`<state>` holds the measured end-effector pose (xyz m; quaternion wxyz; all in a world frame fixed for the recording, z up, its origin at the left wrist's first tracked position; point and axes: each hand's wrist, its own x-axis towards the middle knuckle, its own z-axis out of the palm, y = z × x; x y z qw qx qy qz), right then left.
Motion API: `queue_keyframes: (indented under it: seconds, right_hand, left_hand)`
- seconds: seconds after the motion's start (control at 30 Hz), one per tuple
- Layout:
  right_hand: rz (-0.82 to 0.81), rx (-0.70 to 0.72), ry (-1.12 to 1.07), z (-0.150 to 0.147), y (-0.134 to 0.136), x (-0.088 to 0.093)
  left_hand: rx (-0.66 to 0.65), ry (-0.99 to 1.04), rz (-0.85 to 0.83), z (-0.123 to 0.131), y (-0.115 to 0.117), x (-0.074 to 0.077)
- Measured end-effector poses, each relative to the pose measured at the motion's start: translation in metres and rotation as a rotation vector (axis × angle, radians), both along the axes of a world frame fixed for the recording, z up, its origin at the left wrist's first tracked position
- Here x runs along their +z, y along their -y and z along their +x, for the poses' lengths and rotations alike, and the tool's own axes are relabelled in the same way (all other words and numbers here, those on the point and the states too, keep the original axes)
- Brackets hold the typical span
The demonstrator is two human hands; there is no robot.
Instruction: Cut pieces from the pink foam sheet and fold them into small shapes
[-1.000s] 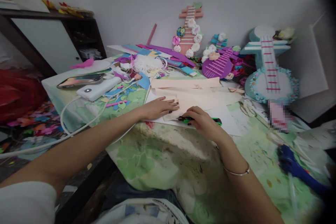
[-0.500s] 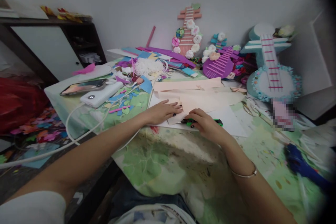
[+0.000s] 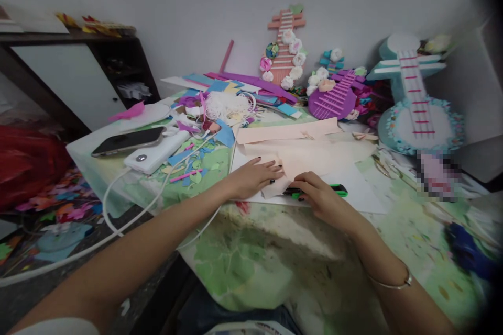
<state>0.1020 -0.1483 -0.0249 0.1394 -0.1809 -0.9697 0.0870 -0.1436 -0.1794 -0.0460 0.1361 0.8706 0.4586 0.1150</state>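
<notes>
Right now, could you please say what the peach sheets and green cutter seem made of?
The peach sheets look like matte paper, being thin and shineless; thin card is possible. The green cutter seems plastic-cased, probably smooth, from its bright, even color.

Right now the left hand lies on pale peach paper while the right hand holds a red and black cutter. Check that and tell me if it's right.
Not quite: the cutter is green and black, not red and black, as the head view shows. The right hand does hold it, and the left hand lies on pale peach paper.
</notes>
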Motion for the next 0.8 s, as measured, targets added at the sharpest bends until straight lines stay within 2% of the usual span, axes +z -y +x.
queue_keyframes:
  seconds: [0.8]
  right_hand:
    - [0.031,0.011,-0.018,-0.0046,0.0045,0.0020]
  left_hand:
    - [0.007,-0.007,0.032,0.0005,-0.0015,-0.0026]
